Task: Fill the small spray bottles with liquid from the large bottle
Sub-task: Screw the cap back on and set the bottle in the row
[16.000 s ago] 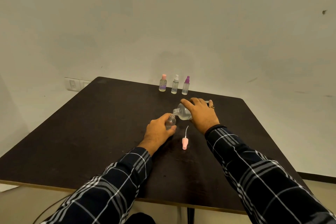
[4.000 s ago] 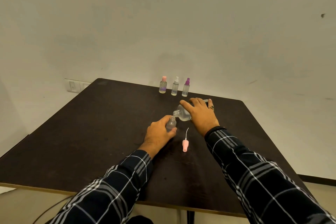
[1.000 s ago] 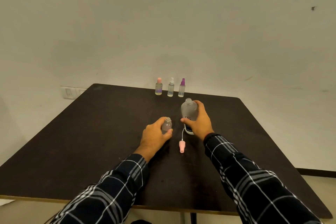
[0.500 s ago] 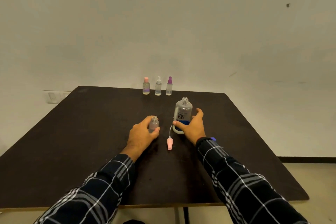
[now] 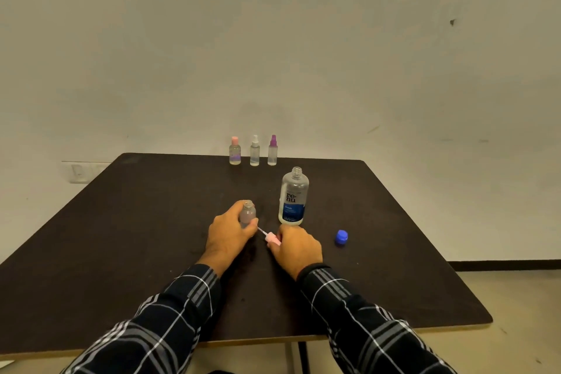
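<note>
An uncapped small bottle stood upright between the fingers of the left hand; its pink spray top sat pinched by the right hand, the open large bottle upright just beyond those fingertips.

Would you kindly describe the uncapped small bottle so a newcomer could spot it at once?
On the table, find the large bottle with the blue label. Left of it, the left hand grips a small bottle; unlike the three capped bottles at the far edge, its neck is open.
</note>
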